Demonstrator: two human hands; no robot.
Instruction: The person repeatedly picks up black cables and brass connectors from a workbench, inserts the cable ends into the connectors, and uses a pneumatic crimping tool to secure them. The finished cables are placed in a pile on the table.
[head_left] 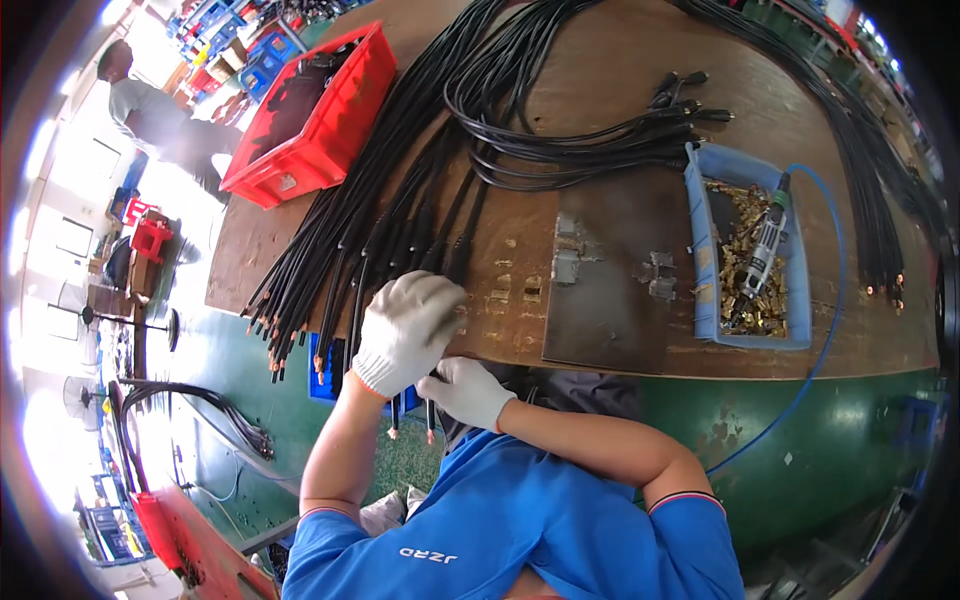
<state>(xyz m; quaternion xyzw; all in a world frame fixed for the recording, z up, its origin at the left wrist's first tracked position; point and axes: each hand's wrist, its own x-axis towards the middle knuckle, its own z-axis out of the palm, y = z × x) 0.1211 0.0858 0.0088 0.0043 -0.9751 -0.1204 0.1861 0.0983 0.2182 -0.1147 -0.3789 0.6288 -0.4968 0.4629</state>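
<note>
At the near edge of the brown table [610,80], black cables [365,200] lay in a long bunch, with ends poking over. The left hand [408,330], in a white glove, was curled over some. The right hand [468,392], gloved too, was bent just beside it. I could not tell if either gripped a cable. A red bin [325,115] stood left; a blue bin [799,275] of gold bits [778,303] stood right.

Factory workshop: workbench [620,80], cable bundles [410,120]
</note>
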